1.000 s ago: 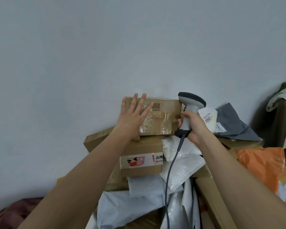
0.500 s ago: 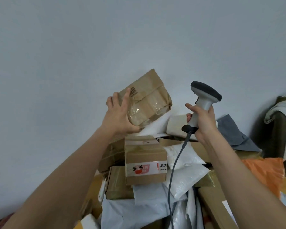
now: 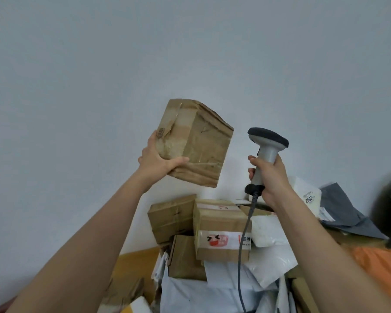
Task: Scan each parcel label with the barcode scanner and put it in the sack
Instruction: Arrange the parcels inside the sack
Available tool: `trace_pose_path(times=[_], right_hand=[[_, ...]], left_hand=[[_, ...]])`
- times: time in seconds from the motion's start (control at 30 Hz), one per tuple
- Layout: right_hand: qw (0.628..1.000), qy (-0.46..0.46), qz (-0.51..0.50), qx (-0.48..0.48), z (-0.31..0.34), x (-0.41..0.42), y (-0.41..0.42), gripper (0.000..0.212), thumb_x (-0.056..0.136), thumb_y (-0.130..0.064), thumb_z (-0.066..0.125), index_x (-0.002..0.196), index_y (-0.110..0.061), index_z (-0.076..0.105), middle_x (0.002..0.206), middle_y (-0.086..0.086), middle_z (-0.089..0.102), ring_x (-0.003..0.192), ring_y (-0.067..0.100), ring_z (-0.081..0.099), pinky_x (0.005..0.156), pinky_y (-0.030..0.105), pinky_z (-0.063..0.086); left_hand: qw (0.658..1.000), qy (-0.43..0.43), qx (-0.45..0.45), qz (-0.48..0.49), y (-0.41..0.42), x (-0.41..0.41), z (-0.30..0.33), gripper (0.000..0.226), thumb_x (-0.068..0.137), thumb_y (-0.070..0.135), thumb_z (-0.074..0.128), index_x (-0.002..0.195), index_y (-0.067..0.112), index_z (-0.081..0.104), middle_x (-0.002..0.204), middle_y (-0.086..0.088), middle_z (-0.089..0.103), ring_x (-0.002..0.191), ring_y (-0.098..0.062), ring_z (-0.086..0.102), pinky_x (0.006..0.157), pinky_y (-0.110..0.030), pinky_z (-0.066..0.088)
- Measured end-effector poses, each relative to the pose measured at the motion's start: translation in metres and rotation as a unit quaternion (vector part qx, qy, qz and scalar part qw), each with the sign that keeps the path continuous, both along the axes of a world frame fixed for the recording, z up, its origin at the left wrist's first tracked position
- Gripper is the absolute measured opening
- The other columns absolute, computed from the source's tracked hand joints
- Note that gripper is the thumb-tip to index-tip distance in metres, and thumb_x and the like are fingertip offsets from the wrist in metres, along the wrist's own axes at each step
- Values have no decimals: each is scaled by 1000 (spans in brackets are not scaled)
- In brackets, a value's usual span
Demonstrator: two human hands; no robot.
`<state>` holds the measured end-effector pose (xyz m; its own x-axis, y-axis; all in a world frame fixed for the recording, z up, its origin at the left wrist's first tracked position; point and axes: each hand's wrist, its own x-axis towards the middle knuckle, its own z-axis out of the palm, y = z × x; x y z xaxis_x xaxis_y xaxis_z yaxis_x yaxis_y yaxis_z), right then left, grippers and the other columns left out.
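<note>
Head view: left hand point(image 3: 158, 159) clamped on box point(image 3: 195, 145), thumb across near face, fingers behind, held up tilted above the pile point(image 3: 221, 233), clear of it. Right hand point(image 3: 269, 177) wrapped round scanner point(image 3: 265, 152) grip, head just beside box, cable point(image 3: 243, 256) hanging down. Small barcode visible on box's left edge near the fingers. Stiff taped cardboard, probably light given the one-handed hold; glossy tape likely slick, so better gripped on bare card near a corner, off the barcode. No sack visible.
</note>
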<state>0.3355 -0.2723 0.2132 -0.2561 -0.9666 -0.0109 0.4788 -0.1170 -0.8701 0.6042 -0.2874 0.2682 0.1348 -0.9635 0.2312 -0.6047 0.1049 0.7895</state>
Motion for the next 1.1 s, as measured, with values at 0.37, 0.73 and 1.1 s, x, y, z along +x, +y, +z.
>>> trace_pose_path(times=[0.37, 0.73, 1.1], right_hand=[[998, 30, 46, -9, 5, 27, 11, 32, 90, -14, 70, 115, -17, 50, 103, 3, 51, 57, 10, 55, 51, 21, 48], [991, 115, 45, -52, 2, 36, 24, 41, 81, -4, 78, 108, -21, 51, 82, -3, 73, 56, 5, 60, 50, 20, 47], [974, 197, 21, -110, 3, 34, 31, 59, 79, -5, 81, 113, -42, 49, 104, -12, 75, 86, 3, 70, 56, 15, 49]], left_hand=[[768, 612, 157, -102, 38, 39, -56, 70, 70, 54, 73, 129, 20, 59, 123, -21, 65, 114, -46, 60, 88, -73, 44], [785, 590, 178, -68, 47, 35, -83, 38, 94, 25, 60, 130, 13, 54, 138, -21, 50, 118, -47, 56, 84, -60, 54], [860, 448, 218, -110, 51, -1, -60, 103, 45, 79, 71, 133, 30, 52, 131, -12, 53, 119, -39, 52, 91, -73, 39]])
